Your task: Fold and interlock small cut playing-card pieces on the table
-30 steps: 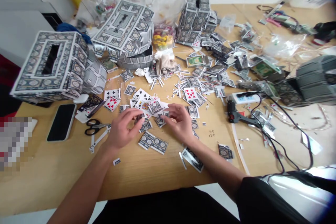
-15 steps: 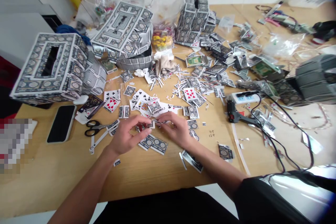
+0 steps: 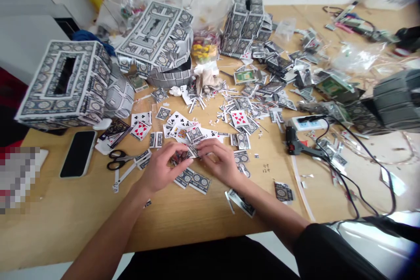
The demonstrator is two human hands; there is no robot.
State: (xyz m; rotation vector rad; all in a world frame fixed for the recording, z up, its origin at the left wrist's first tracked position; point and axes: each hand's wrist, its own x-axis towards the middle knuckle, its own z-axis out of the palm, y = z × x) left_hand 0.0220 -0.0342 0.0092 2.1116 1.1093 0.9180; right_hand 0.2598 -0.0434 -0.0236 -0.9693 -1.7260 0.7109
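Observation:
Over the middle of the table, my left hand (image 3: 163,165) and my right hand (image 3: 219,160) meet at a small piece of playing card (image 3: 193,152). Thumb and fingers of each hand pinch it from opposite sides, and its patterned back faces up. Just beyond my fingers lies a loose spread of playing cards (image 3: 179,119), some face up. Two patterned card pieces (image 3: 199,182) rest on the wood just below my hands. Black-handled scissors (image 3: 117,159) lie left of my left hand, by some cut strips.
A phone (image 3: 78,154) lies at left, near a card-covered box (image 3: 62,83). Behind stand a second box (image 3: 154,35) and a card tower (image 3: 244,22). A glue gun (image 3: 302,144) and power strip (image 3: 306,122) with black cables sit at right. Card scraps litter the centre.
The card piece between my fingers has turned from nearly edge-on to show its patterned back. My hands stay in nearly the same place; the whole view has shifted slightly.

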